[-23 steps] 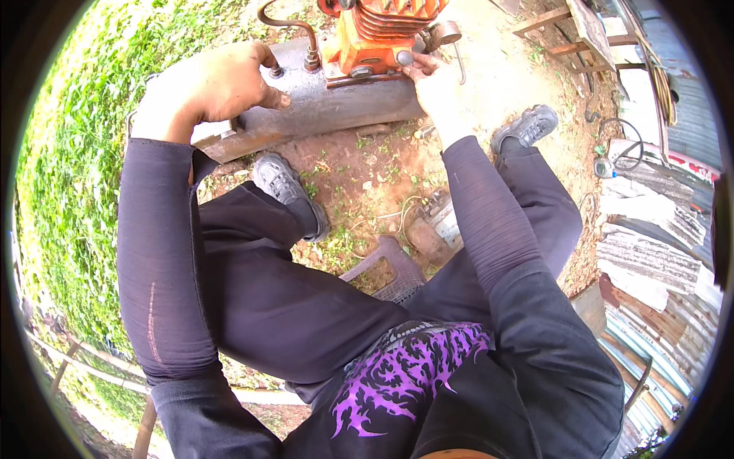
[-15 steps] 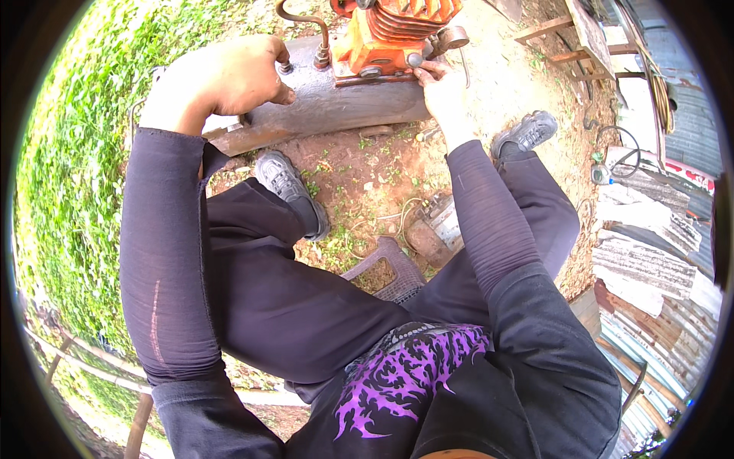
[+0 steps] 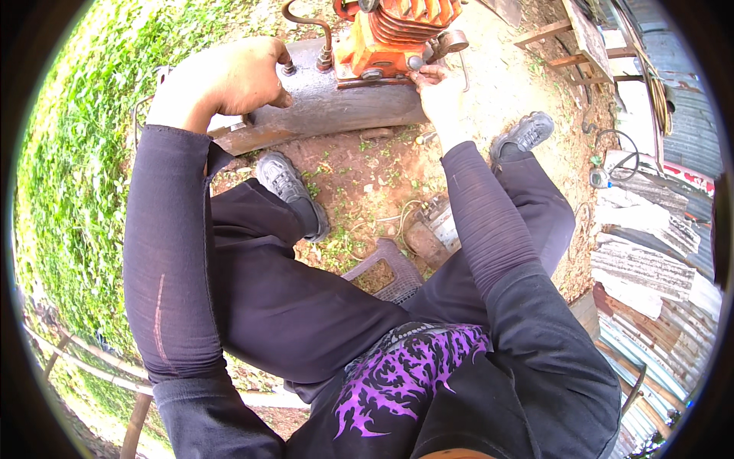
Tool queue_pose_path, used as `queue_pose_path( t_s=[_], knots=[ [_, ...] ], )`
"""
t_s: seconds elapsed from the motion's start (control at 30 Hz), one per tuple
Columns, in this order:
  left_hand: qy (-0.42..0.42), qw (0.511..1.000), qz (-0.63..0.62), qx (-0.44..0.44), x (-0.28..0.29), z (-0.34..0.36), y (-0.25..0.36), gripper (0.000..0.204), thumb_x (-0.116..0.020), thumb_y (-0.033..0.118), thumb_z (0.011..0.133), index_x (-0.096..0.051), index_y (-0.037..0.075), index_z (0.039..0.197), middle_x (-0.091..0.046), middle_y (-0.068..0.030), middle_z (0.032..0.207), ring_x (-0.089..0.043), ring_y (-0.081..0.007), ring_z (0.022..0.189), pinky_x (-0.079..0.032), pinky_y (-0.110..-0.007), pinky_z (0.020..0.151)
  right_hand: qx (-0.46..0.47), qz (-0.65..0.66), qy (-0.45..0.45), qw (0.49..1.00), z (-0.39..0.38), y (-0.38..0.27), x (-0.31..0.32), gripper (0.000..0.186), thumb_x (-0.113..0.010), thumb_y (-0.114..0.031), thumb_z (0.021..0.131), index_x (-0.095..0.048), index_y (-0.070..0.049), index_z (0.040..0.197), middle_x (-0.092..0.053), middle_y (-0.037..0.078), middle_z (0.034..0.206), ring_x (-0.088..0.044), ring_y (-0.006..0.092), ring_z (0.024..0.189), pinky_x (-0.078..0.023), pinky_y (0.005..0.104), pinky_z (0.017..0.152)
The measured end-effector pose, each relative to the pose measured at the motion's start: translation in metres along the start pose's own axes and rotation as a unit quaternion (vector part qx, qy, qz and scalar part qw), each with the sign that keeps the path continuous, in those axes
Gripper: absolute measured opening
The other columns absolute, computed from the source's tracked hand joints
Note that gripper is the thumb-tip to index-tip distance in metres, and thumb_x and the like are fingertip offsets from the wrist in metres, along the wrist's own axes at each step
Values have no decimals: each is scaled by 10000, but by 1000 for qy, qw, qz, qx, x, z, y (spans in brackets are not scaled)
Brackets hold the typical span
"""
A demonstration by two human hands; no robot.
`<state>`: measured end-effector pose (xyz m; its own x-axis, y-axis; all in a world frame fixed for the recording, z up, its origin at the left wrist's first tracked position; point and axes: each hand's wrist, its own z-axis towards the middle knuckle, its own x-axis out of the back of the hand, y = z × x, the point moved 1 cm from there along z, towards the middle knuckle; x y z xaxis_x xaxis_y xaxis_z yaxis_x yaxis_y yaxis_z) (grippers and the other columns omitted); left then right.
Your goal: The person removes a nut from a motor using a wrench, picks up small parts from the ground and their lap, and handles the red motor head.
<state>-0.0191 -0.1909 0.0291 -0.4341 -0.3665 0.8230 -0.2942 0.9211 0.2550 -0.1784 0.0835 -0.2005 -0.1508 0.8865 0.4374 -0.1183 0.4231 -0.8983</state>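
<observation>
While the grey tank [image 3: 348, 105] lay beneath the left hand [image 3: 229, 80], thumb spread, the right hand [image 3: 441, 92], grip unclear, met the orange pump [image 3: 367, 55].

Green plants [image 3: 73, 183] grow along the left. Corrugated sheets [image 3: 646, 265] lie on the right, near a wooden frame [image 3: 587, 42].

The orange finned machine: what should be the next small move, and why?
Perhaps the right hand should settle into a firm pinch just below the round grey cap: its fingertips are close together there, at the base of the orange machine. What they touch is too small to tell.
</observation>
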Motion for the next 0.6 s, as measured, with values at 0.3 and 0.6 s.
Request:
queue_pose_path(
  t_s=[0.3, 0.6],
  knots=[
    [38, 999, -3, 24, 7, -5, -18, 628, -753, 254, 808, -556, -5, 1346, -700, -161, 1084, -689, -285, 948, -539, -373, 820, 20, -95, 1, 995, 4, -11, 4, 206, -812, -122, 796, -740, 26, 920, -737, 131, 802, -701, 171, 736, -543, 304, 704],
    [40, 999, -3, 28, 1, -10, -42, 595, -774, 246, 793, -590, 27, 1315, -720, -160, 1002, -706, -244, 818, -552, -361, 727, 50, -191, 3, 980, 7, -27, 4, 204, -787, -166, 803, -749, 17, 886, -733, 143, 770, -706, 212, 712, -540, 336, 698]
  ],
)
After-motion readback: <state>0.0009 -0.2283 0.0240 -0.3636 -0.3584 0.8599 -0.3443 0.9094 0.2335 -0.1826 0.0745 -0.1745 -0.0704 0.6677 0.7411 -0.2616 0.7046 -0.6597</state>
